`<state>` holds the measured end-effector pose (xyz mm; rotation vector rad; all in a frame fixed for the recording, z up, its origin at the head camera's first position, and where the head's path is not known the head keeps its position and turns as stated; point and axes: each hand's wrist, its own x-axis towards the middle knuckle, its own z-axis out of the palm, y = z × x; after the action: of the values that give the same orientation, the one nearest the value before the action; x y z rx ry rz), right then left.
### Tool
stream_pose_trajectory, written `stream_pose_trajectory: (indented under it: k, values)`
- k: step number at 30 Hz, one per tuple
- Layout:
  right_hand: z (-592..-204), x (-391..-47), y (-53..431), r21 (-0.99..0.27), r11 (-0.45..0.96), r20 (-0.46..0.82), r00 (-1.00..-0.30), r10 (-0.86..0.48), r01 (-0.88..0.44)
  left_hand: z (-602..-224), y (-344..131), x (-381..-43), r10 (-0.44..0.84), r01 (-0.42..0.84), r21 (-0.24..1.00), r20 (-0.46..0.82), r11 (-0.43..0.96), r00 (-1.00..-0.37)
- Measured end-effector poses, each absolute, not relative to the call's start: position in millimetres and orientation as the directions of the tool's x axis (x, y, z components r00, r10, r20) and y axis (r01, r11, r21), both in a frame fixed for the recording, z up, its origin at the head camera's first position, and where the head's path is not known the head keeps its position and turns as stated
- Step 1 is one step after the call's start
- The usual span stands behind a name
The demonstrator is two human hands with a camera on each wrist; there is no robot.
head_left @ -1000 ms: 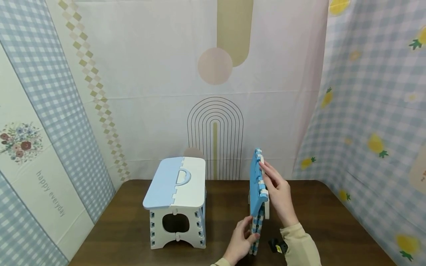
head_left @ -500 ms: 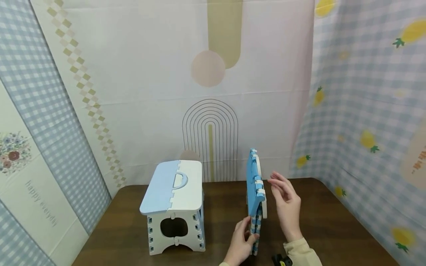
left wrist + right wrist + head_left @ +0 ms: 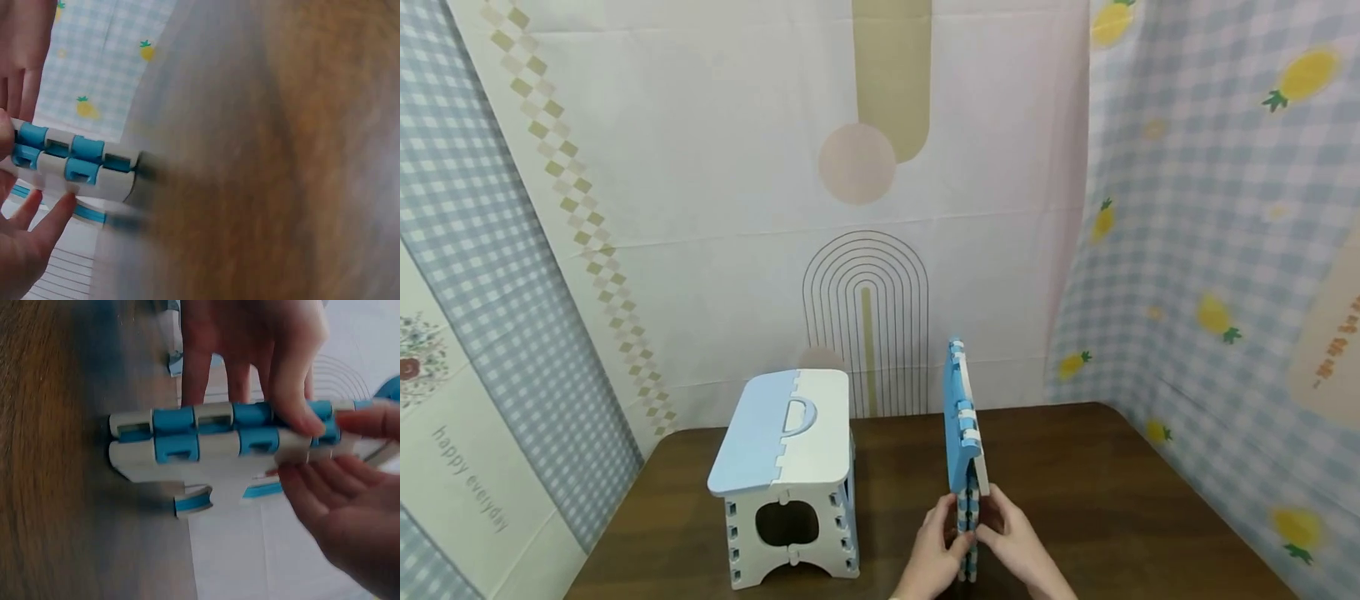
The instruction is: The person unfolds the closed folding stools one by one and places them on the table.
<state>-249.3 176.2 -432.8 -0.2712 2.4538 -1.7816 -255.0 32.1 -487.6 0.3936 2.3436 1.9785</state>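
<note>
Left hand and right hand pinch a folded stool.
They grip opposite sides of its legs; even pressure should keep it upright.

The standing stool is on the left half of the surface, nearer the left edge than the right. A handle lies at the middle of its top. To its right, apart from it, the folded stool is upright, a little right of the surface's middle, narrow side to the front. The person's left grip is at its left, the right grip at its right, both low at its near side. The back curtain hangs behind the back edge, the left curtain beyond the left edge, the right curtain beyond the right.
</note>
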Motion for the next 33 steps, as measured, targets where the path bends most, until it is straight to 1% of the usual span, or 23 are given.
stream_pose_trajectory:
  k: [2,4,6,12,17,26,29,33]
  values:
    - [-434,-248,175,-0.956,0.277,0.027,-0.968,-0.251,-0.099,-487,29,-255,0.231,0.169,0.973,0.131,0.155,-0.964]
    - [-436,-245,173,-0.960,0.260,0.033,-0.961,-0.274,-0.107,-488,25,-254,0.235,0.168,0.975,0.131,0.143,-0.963]
    - [-438,-244,169,-0.963,0.252,0.029,-0.967,-0.253,-0.095,-489,22,-253,0.235,0.167,0.978,0.134,0.127,-0.963]
    - [-447,-241,160,-0.951,0.289,0.076,-0.990,-0.118,-0.107,-491,19,-251,0.226,0.180,0.978,0.154,0.101,-0.962]
    - [-444,-240,157,-0.935,0.327,0.108,-0.990,-0.095,-0.134,-490,19,-252,0.212,0.210,0.973,0.185,0.099,-0.960]
    - [-441,-244,161,-0.898,0.395,0.199,-0.980,-0.028,-0.194,-483,29,-262,0.228,0.199,0.972,0.167,0.125,-0.959]
    - [-444,-242,166,-0.895,0.411,0.185,-0.983,-0.013,-0.173,-483,31,-263,0.261,0.166,0.978,0.129,0.124,-0.957]
    - [-449,-239,173,-0.903,0.410,0.132,-0.991,-0.018,-0.128,-485,32,-262,0.292,0.121,0.986,0.082,0.118,-0.953]
